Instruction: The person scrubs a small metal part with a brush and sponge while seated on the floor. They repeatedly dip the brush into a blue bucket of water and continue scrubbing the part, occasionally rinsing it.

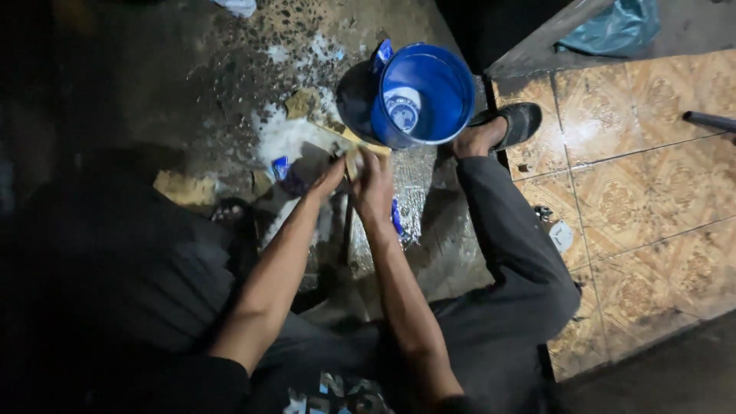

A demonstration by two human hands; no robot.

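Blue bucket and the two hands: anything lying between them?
Head view: almost nothing. The hands, left hand and right hand, grip a small pale yellowish piece just below the blue bucket; only a yellowish strip at the bucket's base lies between.

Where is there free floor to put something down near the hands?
Free: the patterned tiles right of the bent leg, up to the dark rod. Crowded: around both hands, between the blue bucket, white foam and scattered scraps.

Blue bucket, patterned floor tiles
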